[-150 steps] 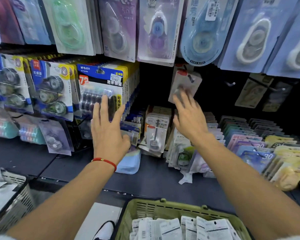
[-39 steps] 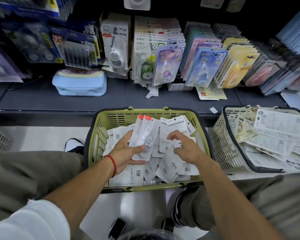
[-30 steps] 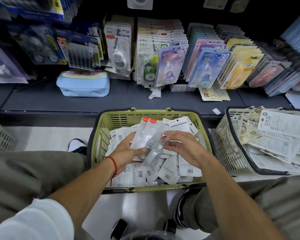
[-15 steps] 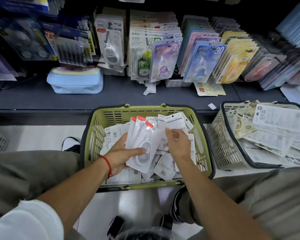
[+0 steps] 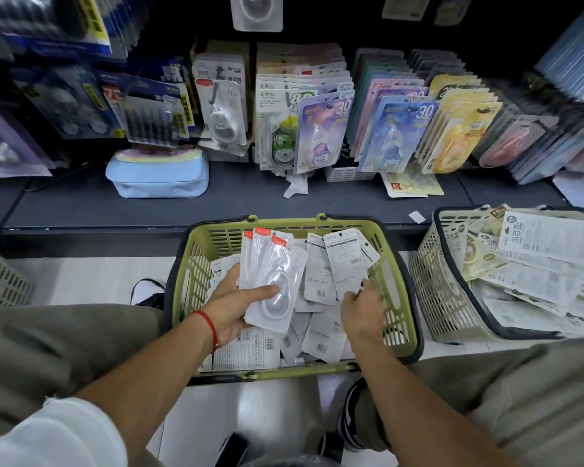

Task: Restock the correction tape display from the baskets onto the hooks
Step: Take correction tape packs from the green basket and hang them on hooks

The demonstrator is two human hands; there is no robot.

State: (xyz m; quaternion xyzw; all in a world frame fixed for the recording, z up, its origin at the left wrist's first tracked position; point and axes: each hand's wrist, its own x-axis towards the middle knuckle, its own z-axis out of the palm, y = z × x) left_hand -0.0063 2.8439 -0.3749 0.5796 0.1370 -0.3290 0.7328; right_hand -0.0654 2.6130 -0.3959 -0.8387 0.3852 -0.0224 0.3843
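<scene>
A stationery shop: carded tape packs (image 5: 321, 133) hang in rows over a shelf (image 5: 236, 203), baskets (image 5: 196, 284) of stock below.

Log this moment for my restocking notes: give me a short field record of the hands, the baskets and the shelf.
left hand: left hand holds a fanned stack of red-tabbed packs over the green basket
right hand: right hand reaches among the loose packs, fingertips at one; grip unclear
green basket: green basket on the floor, holding many loose packs
white basket: white basket to the right, filled with flat packs
shelf: blue pouch lies on the shelf, below hanging packs
</scene>
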